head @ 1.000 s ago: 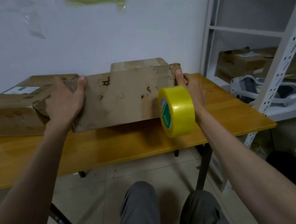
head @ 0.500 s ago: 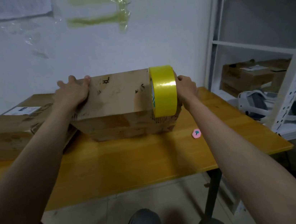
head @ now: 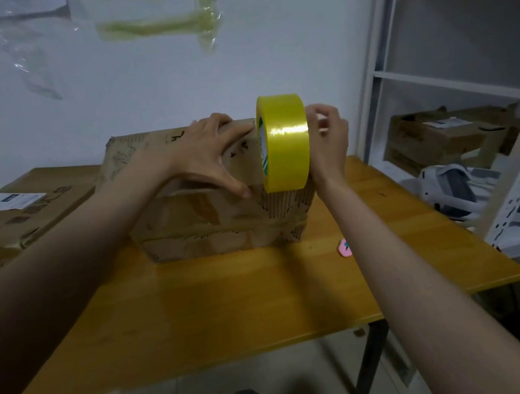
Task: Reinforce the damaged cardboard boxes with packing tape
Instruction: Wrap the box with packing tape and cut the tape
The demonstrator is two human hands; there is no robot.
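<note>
A worn brown cardboard box (head: pixel 196 225) with torn, frayed edges sits on the wooden table (head: pixel 232 299). My left hand (head: pixel 210 157) lies spread over its top right part, fingers on the top edge and thumb down on the front face. A yellow roll of packing tape (head: pixel 284 142) stands on edge against the box's right end, reaching above the top. My right hand (head: pixel 328 148) grips the roll from its right side with curled fingers. Whether any tape is pulled off is hidden behind the roll.
A second, larger cardboard box (head: pixel 23 214) with a white label lies at the table's left. A small pink object (head: pixel 344 247) rests on the table by my right forearm. A white metal shelf (head: pixel 515 189) at the right holds more boxes (head: pixel 436 137) and white shoes (head: pixel 459 187).
The box went from tipped up to lying flat on the table. My left hand slid from the box's left end to beside the roll. The roll rose to the box's top right edge.
</note>
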